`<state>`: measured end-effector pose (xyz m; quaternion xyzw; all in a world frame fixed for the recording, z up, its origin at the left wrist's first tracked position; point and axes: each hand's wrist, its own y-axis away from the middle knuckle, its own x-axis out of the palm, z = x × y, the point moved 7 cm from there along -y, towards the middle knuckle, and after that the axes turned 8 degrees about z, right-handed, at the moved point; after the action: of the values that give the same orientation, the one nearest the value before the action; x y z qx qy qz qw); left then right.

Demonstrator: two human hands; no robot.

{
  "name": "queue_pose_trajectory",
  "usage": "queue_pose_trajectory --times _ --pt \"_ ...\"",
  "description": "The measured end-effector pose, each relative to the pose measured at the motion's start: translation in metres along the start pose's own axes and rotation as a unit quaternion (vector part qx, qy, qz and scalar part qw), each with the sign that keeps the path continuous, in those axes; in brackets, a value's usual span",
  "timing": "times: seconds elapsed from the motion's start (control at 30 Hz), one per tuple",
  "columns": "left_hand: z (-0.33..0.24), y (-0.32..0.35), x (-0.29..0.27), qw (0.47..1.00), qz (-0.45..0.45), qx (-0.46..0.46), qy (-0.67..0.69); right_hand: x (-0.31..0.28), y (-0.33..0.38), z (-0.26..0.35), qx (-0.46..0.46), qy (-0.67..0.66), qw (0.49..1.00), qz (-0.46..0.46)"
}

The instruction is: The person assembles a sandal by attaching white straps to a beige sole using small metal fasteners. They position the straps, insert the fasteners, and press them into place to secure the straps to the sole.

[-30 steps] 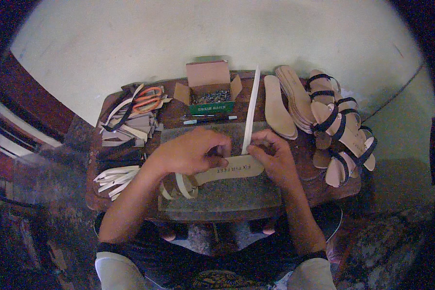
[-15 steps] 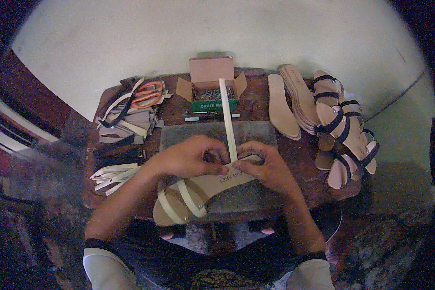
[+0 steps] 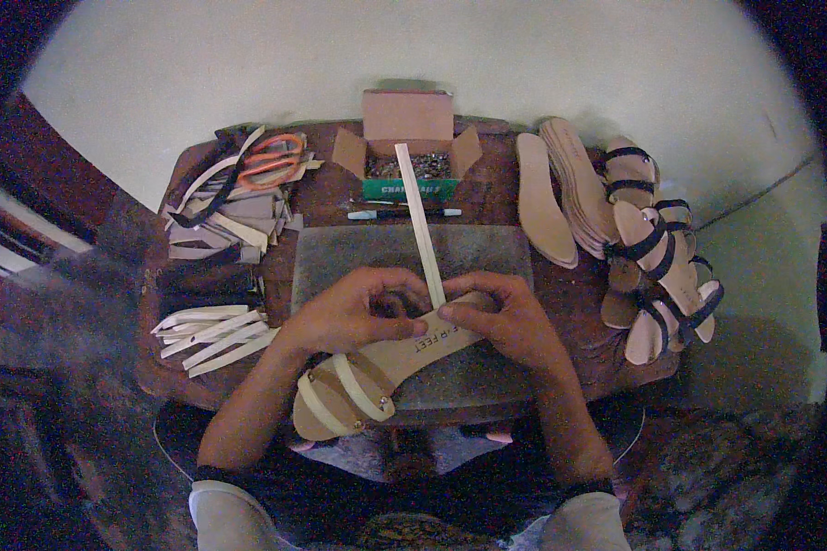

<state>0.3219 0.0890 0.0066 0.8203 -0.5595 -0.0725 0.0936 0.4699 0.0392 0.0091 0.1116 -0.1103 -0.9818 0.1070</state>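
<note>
A tan sandal sole [image 3: 404, 354] lies slantwise in front of me, its toe end toward the lower left. Two cream straps [image 3: 363, 387] arch across that toe end. Both my hands meet at the heel end. My left hand [image 3: 363, 312] is closed with its thumb pressed on the sole's edge. My right hand [image 3: 498, 317] grips the heel end, its thumb at the foot of a long cream strip [image 3: 418, 220]. The strip stands up between my hands, leaning slightly left. Its lower end is hidden by my fingers.
A dark mat [image 3: 335, 248] covers the table's middle. Behind it stand an open box of nails [image 3: 409, 188] and a pen [image 3: 404, 213]. On the left lie orange-handled scissors [image 3: 271, 163], scraps and cream strips [image 3: 213, 335]. Stacked soles [image 3: 574, 184] and black-strapped sandals [image 3: 652, 239] sit right.
The upper end of the cream strip leans further left. The view has shifted slightly, and both hands keep nearly the same hold on the sandal.
</note>
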Motion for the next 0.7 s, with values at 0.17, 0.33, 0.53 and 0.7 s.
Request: queue_pose_trajectory --times 0.17,0.33,0.53,0.7 --pt "0.000 0.004 -0.001 0.997 -0.024 0.069 0.012 0.002 -0.001 0.011 -0.012 0.044 0.999 0.005" --pt "0.000 0.005 -0.002 0.996 -0.039 0.077 -0.006 0.002 -0.001 0.014 -0.019 0.083 0.996 -0.008" --pt "0.005 0.011 -0.020 0.997 -0.069 0.029 -0.006 -0.016 -0.013 0.023 -0.062 0.094 0.991 -0.065" --pt "0.007 0.015 -0.028 0.993 -0.082 0.066 0.049 -0.037 -0.037 0.056 -0.116 0.140 0.972 -0.151"
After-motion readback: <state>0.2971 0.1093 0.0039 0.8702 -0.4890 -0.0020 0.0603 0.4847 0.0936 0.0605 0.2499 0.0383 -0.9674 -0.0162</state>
